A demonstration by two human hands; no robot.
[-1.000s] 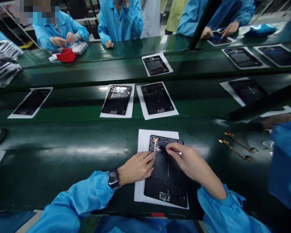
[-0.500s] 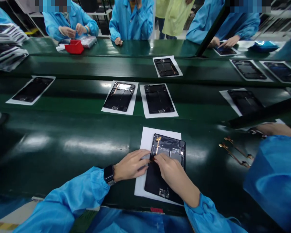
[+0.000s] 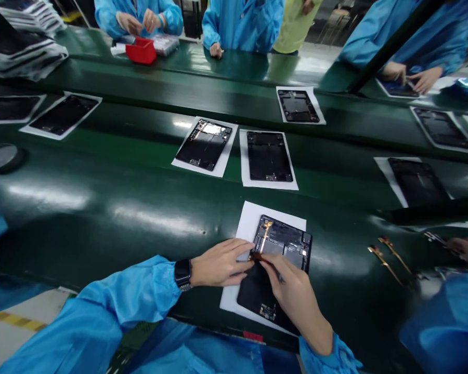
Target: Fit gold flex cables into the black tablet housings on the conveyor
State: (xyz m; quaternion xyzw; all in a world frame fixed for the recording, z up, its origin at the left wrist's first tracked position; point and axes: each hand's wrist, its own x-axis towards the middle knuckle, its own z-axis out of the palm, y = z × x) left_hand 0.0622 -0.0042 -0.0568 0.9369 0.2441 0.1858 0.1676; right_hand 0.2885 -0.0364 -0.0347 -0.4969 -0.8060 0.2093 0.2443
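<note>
**handling note: open tablet housing on paper sheet, both hands at the flex strip**

the black tablet housing (image 3: 275, 270) lies flat on a white paper sheet (image 3: 250, 224), which rests on the green desk (image 3: 101, 221) directly in front of the person. its upper part shows exposed internals, with an orange flex strip (image 3: 265, 236) running down toward the fingers.

hand state: the left hand (image 3: 220, 264) is open, fingers extended and nearly flat, its fingertips at the housing's near-left edge; it holds nothing and appears to steady the work. the right hand (image 3: 292, 296) is closed in a pinch on a thin dark tool (image 3: 276, 272), whose exact type is too small to tell. the tool's upper end is hidden at the fingers, close to the end of the strip.

handling: the housing is judged light and thin, stiff at the frame, and slick on its dark surfaces. take hold at the outer edges; avoid pressing on exposed parts. the flex strip is judged soft and fragile: grip it only at its ends and do not crease it.

two spare flex strips (image 3: 388, 262) lie on the desk to the right.
</note>
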